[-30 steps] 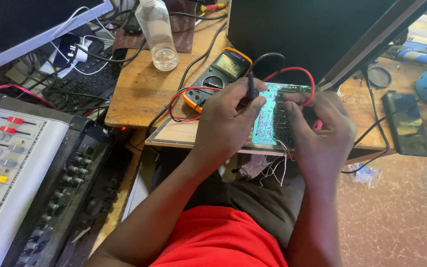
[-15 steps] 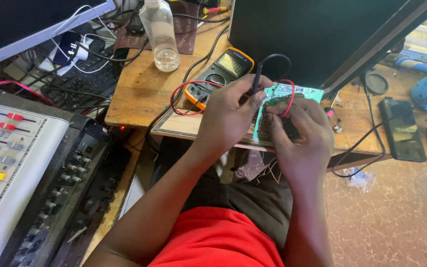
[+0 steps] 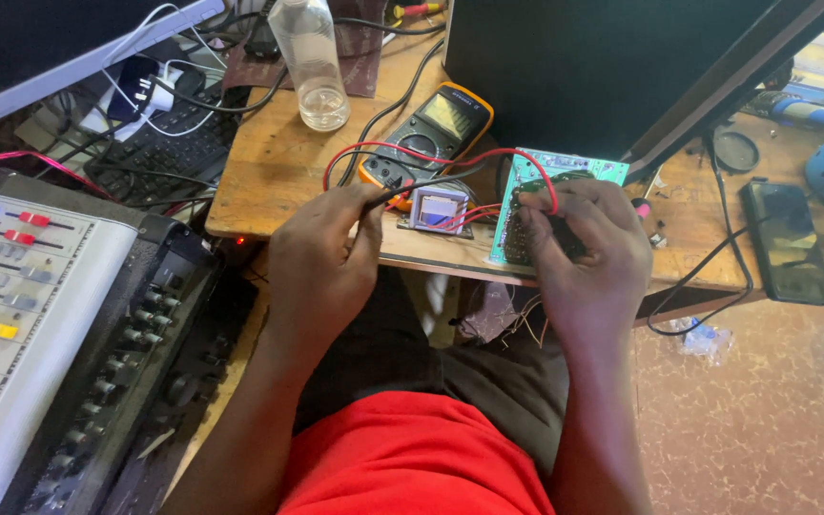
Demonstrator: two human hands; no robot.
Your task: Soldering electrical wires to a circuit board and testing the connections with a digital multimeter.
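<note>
My left hand (image 3: 321,257) grips a thin black probe (image 3: 431,183) whose tip points right, toward a green circuit board (image 3: 565,167). My right hand (image 3: 588,253) holds that board tilted up on edge over the wooden bench (image 3: 269,162), with a red lead (image 3: 450,155) looping over its top. A small white transformer (image 3: 438,207) sits between my hands, tied to the board by red wires. An orange multimeter (image 3: 431,129) lies just behind it.
A clear plastic bottle (image 3: 312,62) stands at the back of the bench. A large dark monitor (image 3: 603,67) leans over the board. An audio mixer (image 3: 40,315) sits at left, a black phone (image 3: 784,243) at right, a keyboard (image 3: 159,153) and cables behind.
My left hand has pulled left, away from the board, taking the black probe with it. The transformer between my hands is now uncovered. My right hand still holds the board.
</note>
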